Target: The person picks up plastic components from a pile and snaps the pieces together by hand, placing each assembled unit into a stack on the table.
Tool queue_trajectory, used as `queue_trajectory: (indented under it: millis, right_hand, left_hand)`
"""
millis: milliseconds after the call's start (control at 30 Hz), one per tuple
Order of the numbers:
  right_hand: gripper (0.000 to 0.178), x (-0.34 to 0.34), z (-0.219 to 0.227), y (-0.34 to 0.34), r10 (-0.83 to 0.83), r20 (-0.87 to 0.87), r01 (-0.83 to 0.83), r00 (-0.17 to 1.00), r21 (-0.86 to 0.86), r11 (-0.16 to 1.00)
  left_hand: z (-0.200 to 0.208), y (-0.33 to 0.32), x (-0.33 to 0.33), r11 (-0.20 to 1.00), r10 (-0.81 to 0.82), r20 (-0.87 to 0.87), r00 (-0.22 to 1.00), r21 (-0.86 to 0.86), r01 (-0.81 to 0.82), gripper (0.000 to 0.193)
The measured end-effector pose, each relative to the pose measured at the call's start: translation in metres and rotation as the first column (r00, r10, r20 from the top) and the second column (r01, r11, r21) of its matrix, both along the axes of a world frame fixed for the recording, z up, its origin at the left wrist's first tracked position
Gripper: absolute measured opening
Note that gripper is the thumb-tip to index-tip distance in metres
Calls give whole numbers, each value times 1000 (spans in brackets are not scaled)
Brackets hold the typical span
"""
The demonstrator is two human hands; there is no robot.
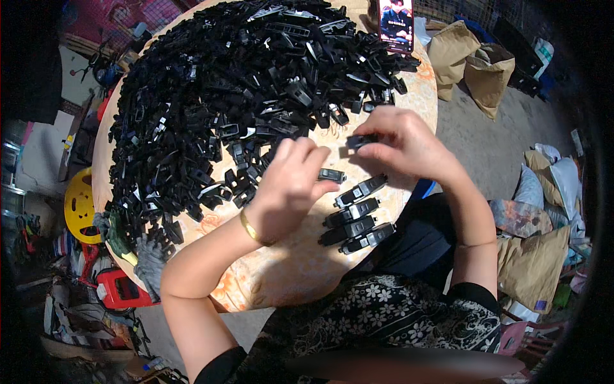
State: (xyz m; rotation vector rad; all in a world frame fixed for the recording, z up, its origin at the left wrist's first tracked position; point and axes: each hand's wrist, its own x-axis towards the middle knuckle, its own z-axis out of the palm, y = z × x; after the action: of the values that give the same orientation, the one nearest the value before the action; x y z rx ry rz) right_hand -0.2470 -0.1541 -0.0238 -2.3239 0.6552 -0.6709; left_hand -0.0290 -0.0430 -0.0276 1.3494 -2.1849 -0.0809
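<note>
My left hand point(289, 185), with a gold bracelet on its wrist, is closed with a small black plastic part point(332, 175) between thumb and fingers. To its right, my right hand point(404, 139) pinches another dark plastic part point(359, 143), mostly covered by the fingers. Both hands are above the near right side of a round table. Just below them, several longer black plastic pieces point(352, 212) lie side by side in a slanted row. A large heap of loose black plastic parts point(211, 89) spreads beyond and left of my hands.
The table point(236, 281) has a flowered cover. A phone point(396, 25) with a lit screen stands at its far right edge. Grey gloves point(150, 262) lie at the left edge. Paper bags point(489, 77) stand on the floor at right, a yellow disc point(82, 205) at left.
</note>
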Motion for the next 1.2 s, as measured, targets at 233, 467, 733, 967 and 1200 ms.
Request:
queue_trajectory:
  millis: [233,467,733,967,1200]
  right_hand:
    - [25,15,-14,11,180,73,-165,981,-170,972]
    - [25,8,-7,13,122,-94,-145,988,-292,945]
    - [22,31,-21,6,286,0,-278,958,-235,931]
    - [23,6,-5,-2,388,-98,-391,916,-7,920]
    - [32,24,-15,2,488,142,-482,861,-75,873]
  left_hand:
    - [2,6,15,996,-1,42,999,91,-3,22]
    - [2,9,15,996,58,16,998,70,-59,20]
    - [-1,1,12,998,9,20,1000,70,-10,21]
    - [24,7,34,961,-37,166,985,277,-10,38]
    - [38,-22,87,964,265,125,956,-18,-265,15]
